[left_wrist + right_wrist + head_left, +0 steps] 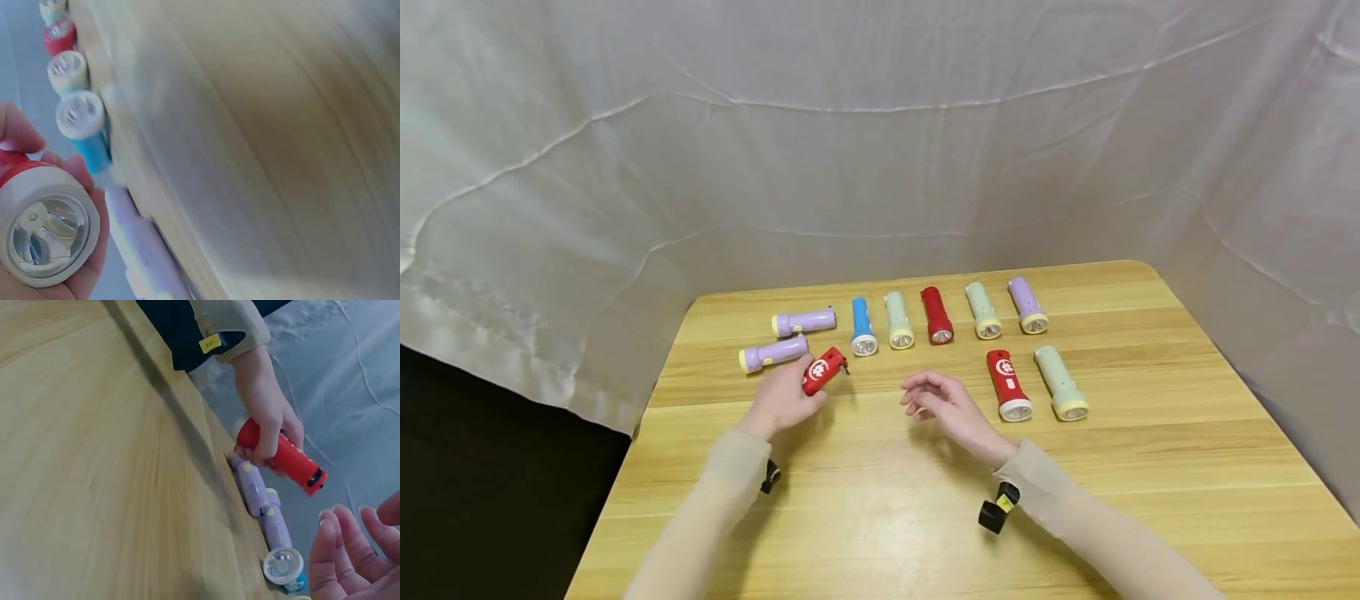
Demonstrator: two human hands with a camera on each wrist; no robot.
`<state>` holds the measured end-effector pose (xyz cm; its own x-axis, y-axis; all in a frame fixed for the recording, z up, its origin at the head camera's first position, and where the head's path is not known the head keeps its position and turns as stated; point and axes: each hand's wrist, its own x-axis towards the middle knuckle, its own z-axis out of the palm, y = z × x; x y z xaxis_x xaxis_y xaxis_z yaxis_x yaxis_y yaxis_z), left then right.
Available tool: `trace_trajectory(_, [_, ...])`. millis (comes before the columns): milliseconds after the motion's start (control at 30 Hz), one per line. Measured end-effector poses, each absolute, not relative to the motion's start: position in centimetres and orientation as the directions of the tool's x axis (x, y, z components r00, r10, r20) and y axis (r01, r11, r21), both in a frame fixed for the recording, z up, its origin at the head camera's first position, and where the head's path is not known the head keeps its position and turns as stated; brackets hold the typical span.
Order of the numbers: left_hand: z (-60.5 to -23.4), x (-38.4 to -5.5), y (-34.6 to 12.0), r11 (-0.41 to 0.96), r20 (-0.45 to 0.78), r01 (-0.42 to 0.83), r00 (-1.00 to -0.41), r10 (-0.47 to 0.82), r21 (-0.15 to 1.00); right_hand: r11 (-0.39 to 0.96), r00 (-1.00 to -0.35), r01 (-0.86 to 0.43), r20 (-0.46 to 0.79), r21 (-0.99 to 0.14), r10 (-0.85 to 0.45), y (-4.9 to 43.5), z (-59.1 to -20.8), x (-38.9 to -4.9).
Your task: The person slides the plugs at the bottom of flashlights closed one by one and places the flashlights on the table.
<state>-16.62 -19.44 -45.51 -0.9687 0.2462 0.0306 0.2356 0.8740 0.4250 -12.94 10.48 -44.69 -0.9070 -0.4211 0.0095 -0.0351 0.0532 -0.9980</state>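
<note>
My left hand (780, 402) grips a red flashlight (822, 372) round its head end and holds it above the table. In the left wrist view the white-rimmed lens of that red flashlight (50, 231) faces the camera, with fingers wrapped about it. Just beyond this hand lies a purple flashlight (772, 353) with a yellow head. My right hand (953, 412) hovers over the middle of the table, its fingers loosely bent and holding nothing. In the right wrist view, the right hand's fingers (350, 550) show at the lower right, apart from the red flashlight.
Along the back stand out a second purple flashlight (805, 322), a blue one (862, 321), pale green ones (897, 314), a dark red one (936, 312) and a purple one (1026, 302). Right of centre lie a red flashlight (1007, 379) and a green one (1058, 379). Grey cloth (880, 183) surrounds the table (865, 517).
</note>
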Motion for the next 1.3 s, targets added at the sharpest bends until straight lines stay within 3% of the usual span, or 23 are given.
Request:
trace_trajectory(300, [-45.3,-15.8,-17.0,0.746,0.112,0.265,-0.962,0.249,0.611,0.068,-0.924,-0.058,0.028,-0.996,-0.382,11.7,-44.2,-13.4])
trace_trajectory(600, [-44.5,-15.1,-15.4,0.649,0.093,0.260,-0.956,0.279,0.715,0.044,-0.935,-0.056,0.037,-0.997,-0.354,12.5,-43.7,-14.1])
trace_trajectory(767, [-44.1,-14.8,-14.6,0.617,0.070,0.259,-0.947,0.314,0.743,0.031,-0.940,-0.052,0.039,-0.998,-0.339,12.5,-43.2,-14.2])
trace_trajectory(1300, [-44.2,-14.4,-13.4,0.535,0.176,0.397,-0.892,0.416,0.746,0.000,-0.925,-0.013,0.012,-1.000,-0.380,12.4,-42.8,-14.4])
